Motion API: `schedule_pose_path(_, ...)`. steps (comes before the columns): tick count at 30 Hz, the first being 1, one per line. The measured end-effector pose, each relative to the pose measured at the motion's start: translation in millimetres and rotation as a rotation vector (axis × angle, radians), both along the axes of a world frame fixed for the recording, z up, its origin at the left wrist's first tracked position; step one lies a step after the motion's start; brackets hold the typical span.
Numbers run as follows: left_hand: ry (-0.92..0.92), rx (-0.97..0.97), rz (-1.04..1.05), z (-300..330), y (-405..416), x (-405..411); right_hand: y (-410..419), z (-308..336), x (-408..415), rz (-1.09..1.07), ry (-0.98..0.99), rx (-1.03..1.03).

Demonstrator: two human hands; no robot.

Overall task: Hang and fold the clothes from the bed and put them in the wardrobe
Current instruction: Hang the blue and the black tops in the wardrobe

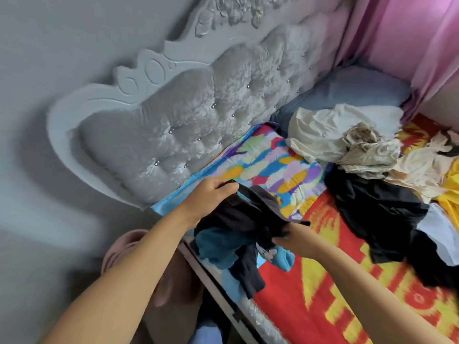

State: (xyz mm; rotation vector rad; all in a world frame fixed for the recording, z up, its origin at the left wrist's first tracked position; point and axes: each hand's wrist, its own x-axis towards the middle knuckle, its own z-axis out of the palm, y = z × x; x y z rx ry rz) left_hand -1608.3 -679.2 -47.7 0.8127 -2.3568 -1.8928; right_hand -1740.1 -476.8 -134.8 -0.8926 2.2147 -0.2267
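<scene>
Btm centre: L hand (210,194) and R hand (295,240) both w/ fingers curled, gripping dark garment (243,219) at bed (323,294) edge; blue cloth (218,247) bunched under it. Red/yellow sheet. Mid: feather-print pillow (268,165). R side: clothes pile (372,170), cut off at frame edge. Upper L: grey tufted headboard (173,120). Top R: pink curtain (409,33).

- Two bare forearms enter from the bottom edge, at roughly 7 and 5 o'clock; no sleeves are visible on either.
- Left hand (211,194): no ring, watch or bracelet can be seen.
- Right hand (295,240): dark polish on a fingernail; wrist bare.
- A dusty-pink garment shows below the left forearm, around 7 o'clock.
</scene>
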Motion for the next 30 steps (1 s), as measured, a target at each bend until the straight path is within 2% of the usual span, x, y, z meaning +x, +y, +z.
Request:
schedule_pose_path(3, 0.075, -0.107, 0.011, 46, 21, 34, -6, 56, 25, 0.055, 0.273, -0.249)
schedule_pose_path(4, 0.098, -0.134, 0.017, 59, 28, 45, -9, 76, 39, 0.076, 0.294, -0.356)
schedule_pose_path(7, 0.155, -0.209, 0.07, 88, 42, 81, -12, 124, 85, 0.149, 0.073, -0.6)
schedule_pose_path(9, 0.179, -0.245, 0.094, 106, 52, 113, -11, 138, 114, 0.225, 0.016, -0.623)
schedule_pose_path(13, 0.179, -0.294, 0.109, 132, 72, 190, -9, 144, 161, 0.311, 0.06, -0.51)
schedule_pose_path(16, 0.169, -0.308, 0.179, 137, 86, 257, -4, 141, 193, 0.338, 0.165, -0.307)
schedule_pose_path(18, 0.152, -0.324, 0.226, 134, 95, 306, -1, 145, 226, 0.331, 0.26, -0.275)
schedule_pose_path(23, 0.066, -0.392, 0.299, 133, 110, 428, 0, 186, 338, 0.256, 0.342, -0.601)
schedule_pose_path(27, -0.138, -0.413, 0.26, 133, 122, 511, 1, 240, 420, 0.397, 0.37, -0.634)
schedule_pose_path(30, -0.139, -0.49, 0.408, 142, 128, 567, 0, 271, 474, 0.546, 0.36, -0.661)
